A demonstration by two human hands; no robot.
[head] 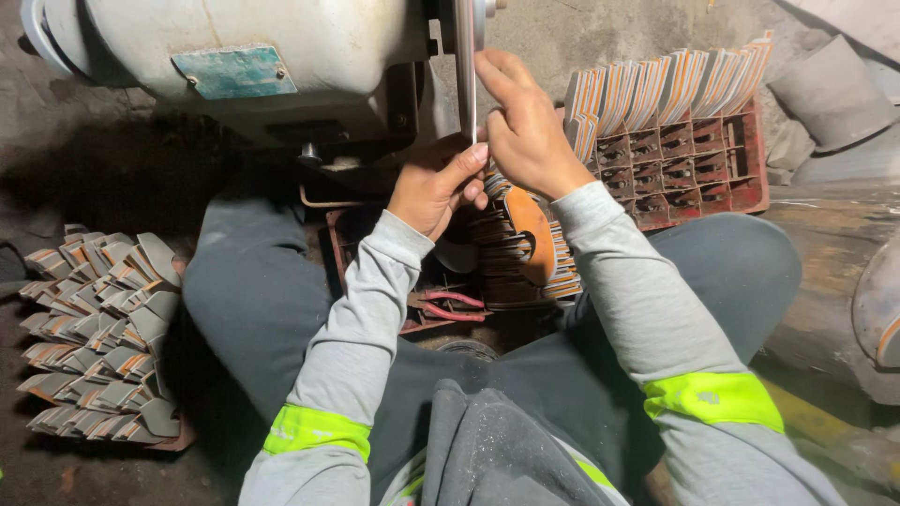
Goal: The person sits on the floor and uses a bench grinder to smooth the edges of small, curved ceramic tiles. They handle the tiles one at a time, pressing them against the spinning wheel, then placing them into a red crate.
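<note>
1. Head view: a thin, flat piece (472, 112) is held upright, edge-on to the camera, against the spinning-wheel part of the pale machine (281, 56). It sits just below the machine's vertical disc (464, 47), at the upper middle of the picture.
2. The left hand (436, 183) is closed on the lower end of the piece, thumb and forefinger pinched just under the machine.
3. The right hand (525, 126) is closed on the same piece from the right of the machine, its fingers stretched up along the piece's upper part.
4. The piece is judged light and fairly stiff, thin enough to flex if pressed mid-length; its narrow edge looks easy to lose, so a hold at both ends, as shown, seems soundest.
5. Whether its surface is slippery cannot be told.
6. Right of the machine, a red crate (698, 155) carries rows of orange-and-grey flat pieces stood on edge.
7. Below the machine, between the knees, more such pieces (525, 248) are stacked.
8. Far left of the machine, a grey pile (98, 337) of similar shapes lies on the floor.
</note>
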